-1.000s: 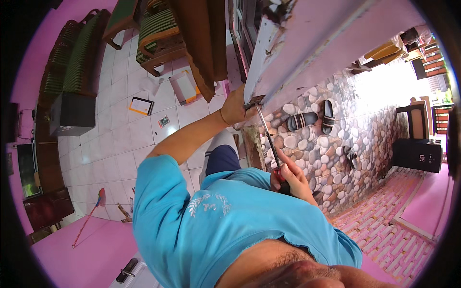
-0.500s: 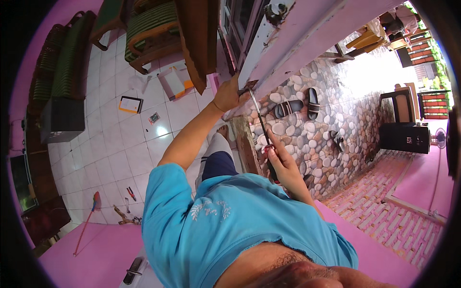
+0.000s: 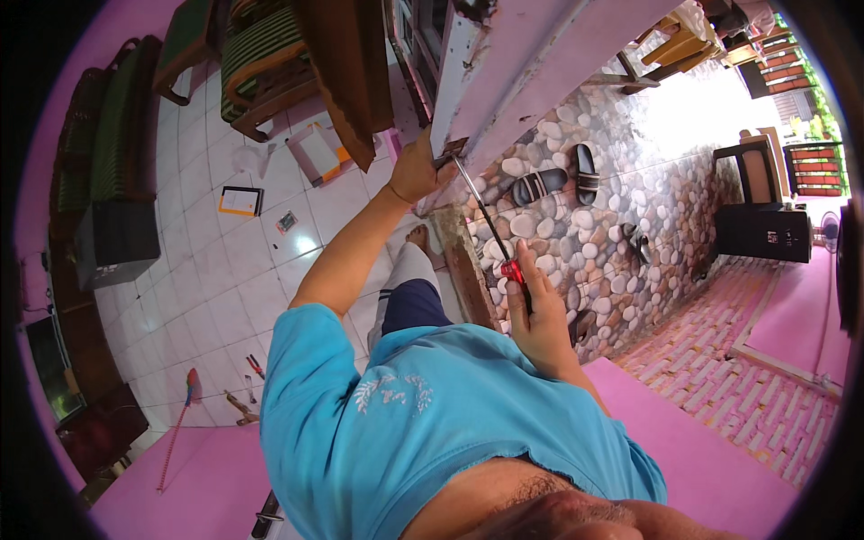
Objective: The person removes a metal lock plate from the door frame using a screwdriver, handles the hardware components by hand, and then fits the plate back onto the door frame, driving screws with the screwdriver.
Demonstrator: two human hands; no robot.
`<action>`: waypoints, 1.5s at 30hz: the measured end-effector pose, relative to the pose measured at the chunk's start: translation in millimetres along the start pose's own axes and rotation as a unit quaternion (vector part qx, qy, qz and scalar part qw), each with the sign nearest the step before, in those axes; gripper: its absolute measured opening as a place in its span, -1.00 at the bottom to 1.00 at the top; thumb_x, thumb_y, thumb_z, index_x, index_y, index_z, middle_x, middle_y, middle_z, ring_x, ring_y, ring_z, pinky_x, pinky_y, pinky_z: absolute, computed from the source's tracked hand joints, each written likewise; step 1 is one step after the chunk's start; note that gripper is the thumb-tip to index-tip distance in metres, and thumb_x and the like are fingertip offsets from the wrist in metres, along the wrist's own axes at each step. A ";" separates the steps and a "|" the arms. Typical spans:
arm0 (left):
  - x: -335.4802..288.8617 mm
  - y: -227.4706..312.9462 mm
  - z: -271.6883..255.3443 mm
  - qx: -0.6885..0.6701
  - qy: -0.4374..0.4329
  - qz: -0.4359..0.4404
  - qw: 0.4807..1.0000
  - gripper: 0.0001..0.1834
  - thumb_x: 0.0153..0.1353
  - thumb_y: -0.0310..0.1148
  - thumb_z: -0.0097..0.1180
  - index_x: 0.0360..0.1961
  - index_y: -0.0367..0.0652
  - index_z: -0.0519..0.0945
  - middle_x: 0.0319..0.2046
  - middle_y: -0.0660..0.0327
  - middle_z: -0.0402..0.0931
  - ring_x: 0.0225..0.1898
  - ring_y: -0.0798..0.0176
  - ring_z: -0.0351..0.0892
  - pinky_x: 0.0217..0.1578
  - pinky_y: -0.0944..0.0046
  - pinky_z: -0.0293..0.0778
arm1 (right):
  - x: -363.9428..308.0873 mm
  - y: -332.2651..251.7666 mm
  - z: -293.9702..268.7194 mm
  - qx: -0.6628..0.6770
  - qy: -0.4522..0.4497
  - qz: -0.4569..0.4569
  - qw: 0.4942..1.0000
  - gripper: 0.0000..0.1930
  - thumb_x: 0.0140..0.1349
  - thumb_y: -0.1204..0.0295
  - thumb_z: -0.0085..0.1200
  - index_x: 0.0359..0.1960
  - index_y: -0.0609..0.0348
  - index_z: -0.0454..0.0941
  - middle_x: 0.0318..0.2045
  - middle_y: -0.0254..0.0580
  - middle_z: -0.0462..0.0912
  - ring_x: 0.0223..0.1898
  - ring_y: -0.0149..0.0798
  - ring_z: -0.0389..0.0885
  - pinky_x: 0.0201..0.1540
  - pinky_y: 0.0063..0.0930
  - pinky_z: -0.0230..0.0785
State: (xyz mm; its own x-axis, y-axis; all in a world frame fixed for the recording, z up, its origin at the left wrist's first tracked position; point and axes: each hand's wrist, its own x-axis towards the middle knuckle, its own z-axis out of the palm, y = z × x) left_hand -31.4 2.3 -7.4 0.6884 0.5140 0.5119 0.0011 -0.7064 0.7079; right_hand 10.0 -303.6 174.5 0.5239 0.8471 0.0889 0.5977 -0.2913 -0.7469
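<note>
My right hand is closed around the red and black handle of a long screwdriver; its fingers lie along the handle. The shaft slants up and left, and its tip meets a small dark metal part at a recess in the edge of a worn white and pink door or frame. Beside that tip my left hand is closed against the edge, with its fingertips partly hidden. What it grips there is not plain.
A raised threshold divides white tiles from a pebble-patterned floor. Sandals lie on the pebble side. On the tiles lie an open box, a small packet and pliers. A brown wooden panel and green-striped chairs stand far left.
The view has shifted slightly. My right fingers have straightened somewhat along the handle, so more of its red part shows. The screwdriver tip and my left hand stay at the recess.
</note>
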 end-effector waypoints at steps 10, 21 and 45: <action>3.2 -2.4 -0.6 -0.035 0.006 0.019 0.999 -0.13 0.23 0.09 0.26 0.29 -0.39 0.27 -0.11 -0.16 0.64 -0.10 -0.27 0.69 -0.08 -0.06 0.61 | 8.1 8.6 -0.2 -0.024 -0.035 0.015 0.999 -0.46 0.39 0.39 0.11 0.42 -0.09 0.39 -0.36 -0.02 0.62 -0.48 -0.01 0.64 -0.38 -0.20 0.50; 4.2 -8.9 -4.6 -0.006 -0.022 0.084 0.996 -0.15 0.14 -0.09 0.36 0.26 -0.45 0.28 -0.11 -0.17 0.62 -0.12 -0.24 0.69 -0.12 -0.08 0.60 | 11.9 17.6 7.9 0.055 -0.037 0.038 0.997 -0.48 0.35 0.41 0.17 0.36 -0.11 0.47 -0.22 0.02 0.72 -0.30 -0.09 0.74 -0.18 -0.32 0.57; 3.4 -3.9 -3.4 0.003 0.018 0.083 0.996 -0.29 0.20 -0.02 0.28 0.16 -0.35 0.38 -0.09 -0.14 0.59 -0.22 -0.27 0.67 -0.18 -0.09 0.59 | 11.5 26.7 -5.8 0.586 -0.188 0.281 0.736 -0.43 0.46 0.42 0.05 0.45 0.25 0.21 -0.29 -0.27 0.52 -0.50 -0.47 0.43 -0.61 -0.59 0.25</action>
State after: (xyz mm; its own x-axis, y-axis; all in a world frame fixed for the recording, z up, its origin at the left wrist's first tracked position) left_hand -31.5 8.4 -6.7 0.6525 0.4078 0.6387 -0.1062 -0.7853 0.6099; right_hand 35.5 -304.2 159.3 0.1512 0.8665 -0.4757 -0.6992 -0.2464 -0.6712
